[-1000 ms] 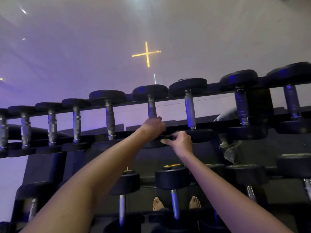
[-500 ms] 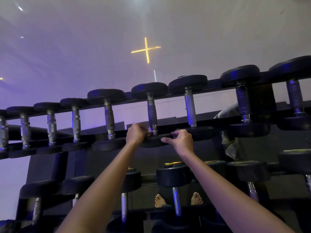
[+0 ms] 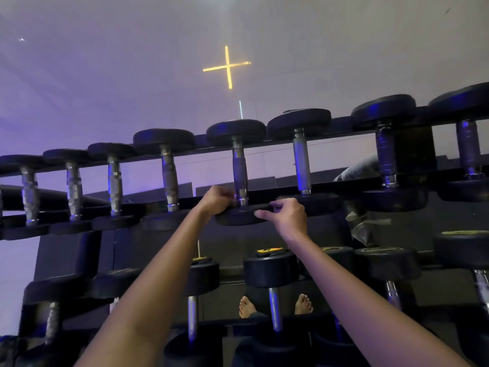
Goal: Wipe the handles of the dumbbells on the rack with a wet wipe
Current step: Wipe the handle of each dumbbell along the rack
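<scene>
– Since a second ago, when the left hand (image 3: 218,201) was wrapped higher on the handle (image 3: 239,168), it has slid toward the near end, hasn't it?
– Yes. It now sits at the near collar, fingers curled round the end of the shaft, just above the near head (image 3: 238,219). The far stretch of the knurled handle is bare.
– And the right hand (image 3: 289,218)?
– It has not moved. Thumb and fingers pinch the rim of that near head, steadying the dumbbell (image 3: 235,132) in its slot.
– Where is that dumbbell?
– On the upper tier of the rack (image 3: 341,123), handle running near to far. Smaller-headed ones sit to its left and larger ones to its right.
– Can you see the wet wipe?
– No. I'd guess it is bunched inside the left fist, but nothing pale shows there, so I cannot tell.
– So what does the slide mean?
– I read it as a stroke run out to the end of this handle, so this one looks about finished. The neighbouring handle (image 3: 301,165) just to the right, or the one on the left, would come next. Which of them are already wiped, the view doesn't show.
</scene>
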